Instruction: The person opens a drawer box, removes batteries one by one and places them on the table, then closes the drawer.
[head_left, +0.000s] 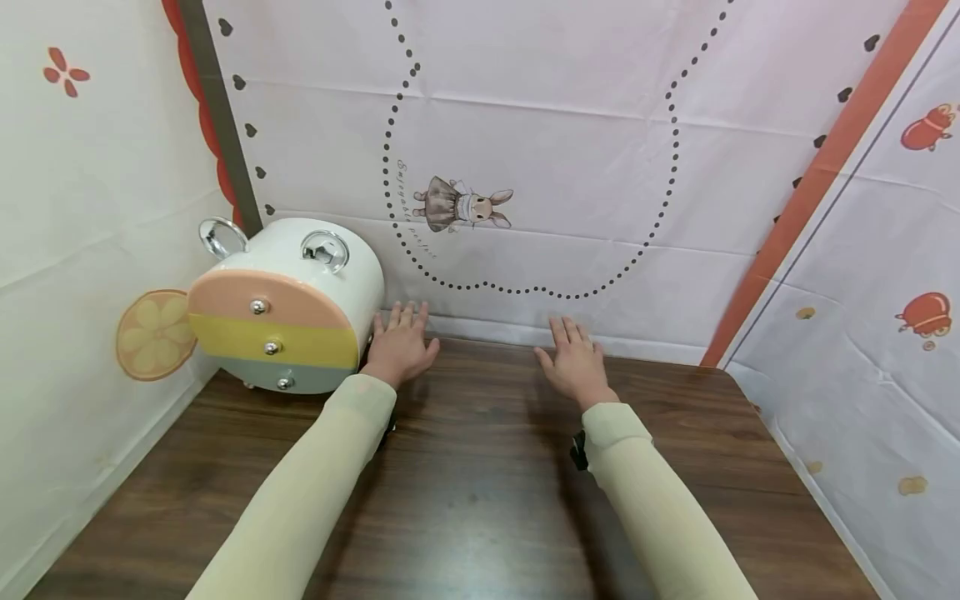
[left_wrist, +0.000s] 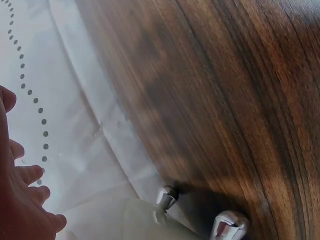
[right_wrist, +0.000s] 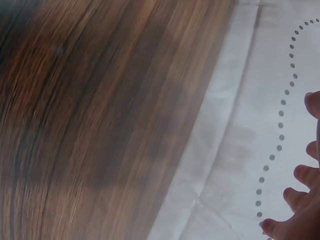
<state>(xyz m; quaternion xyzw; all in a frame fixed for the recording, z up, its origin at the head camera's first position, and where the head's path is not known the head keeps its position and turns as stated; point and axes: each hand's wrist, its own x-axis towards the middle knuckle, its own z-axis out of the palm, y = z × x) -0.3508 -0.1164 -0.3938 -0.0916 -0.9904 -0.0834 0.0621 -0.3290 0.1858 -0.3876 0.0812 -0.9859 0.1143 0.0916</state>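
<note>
Nearest cam, wears pale sleeves [head_left: 300, 492] on both arms, w/ blk strap [head_left: 578, 451] at R wrist. Extends both fwd over dark wood table [head_left: 472, 450]. Spreads L hand [head_left: 400, 348] w/ fingers straight, gripping nothing, just right of drawer box [head_left: 296, 317]; can't tell re contact. Has drawer box at back L of table, near L side cloth [head_left: 97, 192]: white, rounded, w/ peach, yellow & grey-green fronts [head_left: 322, 342], silver knobs [head_left: 272, 347], 2 chrome ring handles [head_left: 324, 253] on top, shiny feet [left_wrist: 230, 226] below (L wrist view). Spreads R hand [head_left: 576, 362] likewise, w/ straight fingers, gripping nothing, near table's back edge, well apart from L hand. Faces white back cloth [head_left: 540, 175] w/ dotted line [head_left: 567, 297] & rabbit print [head_left: 450, 206].
</note>
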